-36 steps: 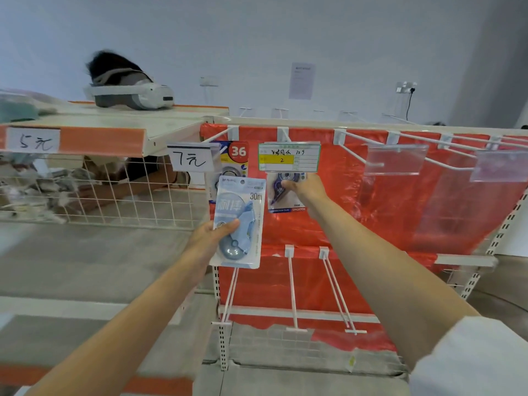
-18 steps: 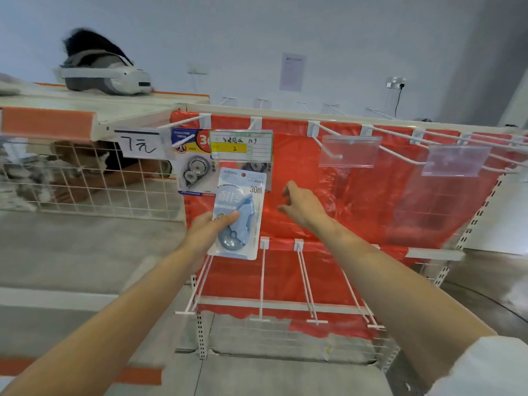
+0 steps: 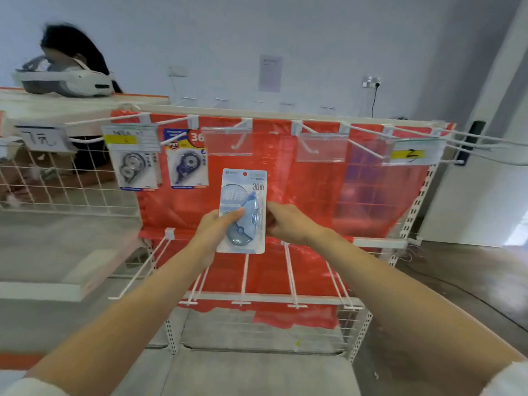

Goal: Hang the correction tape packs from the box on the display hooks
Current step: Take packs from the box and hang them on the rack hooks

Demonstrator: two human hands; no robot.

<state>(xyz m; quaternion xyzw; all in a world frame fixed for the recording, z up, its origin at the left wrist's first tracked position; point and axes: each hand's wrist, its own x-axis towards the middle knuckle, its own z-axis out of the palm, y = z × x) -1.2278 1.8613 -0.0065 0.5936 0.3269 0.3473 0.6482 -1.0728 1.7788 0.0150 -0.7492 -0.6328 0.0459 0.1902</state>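
Holding a light-blue correction tape pack (image 3: pixel 243 211) upright in front of the red display panel (image 3: pixel 314 201), we have both hands on it. Our left hand (image 3: pixel 218 228) grips its left edge, thumb laid across the front over the blue dispenser, fingers curled behind. Our right hand (image 3: pixel 288 224) pinches the right edge, fingers closed on the card. The pack sits below the upper row of white display hooks (image 3: pixel 308 138) and touches none of them (two clear label holders hang above it). Further left, two packs hang already: a grey one (image 3: pixel 134 170) and a dark-blue one (image 3: pixel 188 164), side by side.
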